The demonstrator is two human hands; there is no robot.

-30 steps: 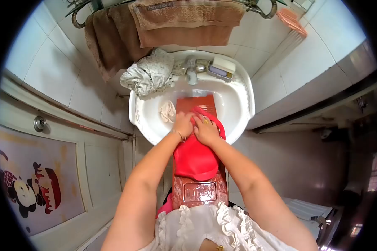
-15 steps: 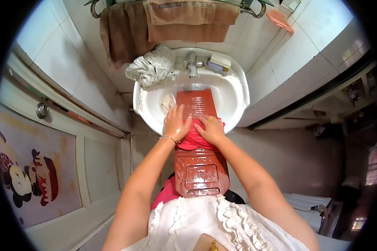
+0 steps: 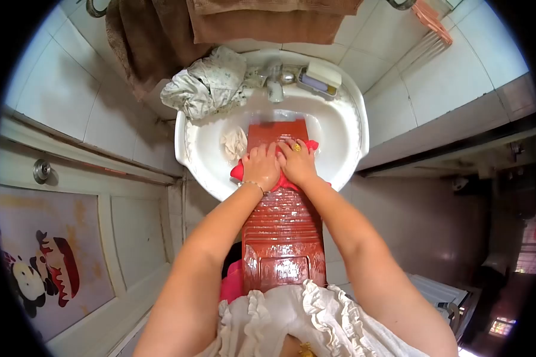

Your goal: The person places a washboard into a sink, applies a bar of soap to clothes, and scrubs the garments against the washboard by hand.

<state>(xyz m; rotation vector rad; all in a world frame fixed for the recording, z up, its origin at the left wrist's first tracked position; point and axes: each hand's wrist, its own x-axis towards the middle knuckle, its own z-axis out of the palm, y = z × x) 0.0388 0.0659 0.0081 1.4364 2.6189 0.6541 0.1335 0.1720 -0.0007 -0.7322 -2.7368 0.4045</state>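
Note:
A wet red washboard (image 3: 283,223) slopes from my waist into the white sink (image 3: 355,128). Across its ribs, near the upper end, lies a bunched red cloth (image 3: 285,182). My left hand (image 3: 262,168) presses on the cloth's left part, fingers curled over it. Close beside it, thumbs near each other, my right hand (image 3: 298,162) grips the right part. Both palms face down and hide most of the cloth. A small cream cloth (image 3: 234,144) sits in the basin, left of the board.
A crumpled patterned cloth (image 3: 208,83) rests on the sink's back left rim. The tap (image 3: 274,89) and a soap dish (image 3: 320,81) are at the back. Brown towels (image 3: 268,27) hang above, an orange comb-like item (image 3: 432,24) at right. A door (image 3: 140,232) stands left.
Both hands have pushed the red cloth up the washboard, away from my body. My fingers, spread before, now curl over the cloth. The view has moved closer to the sink.

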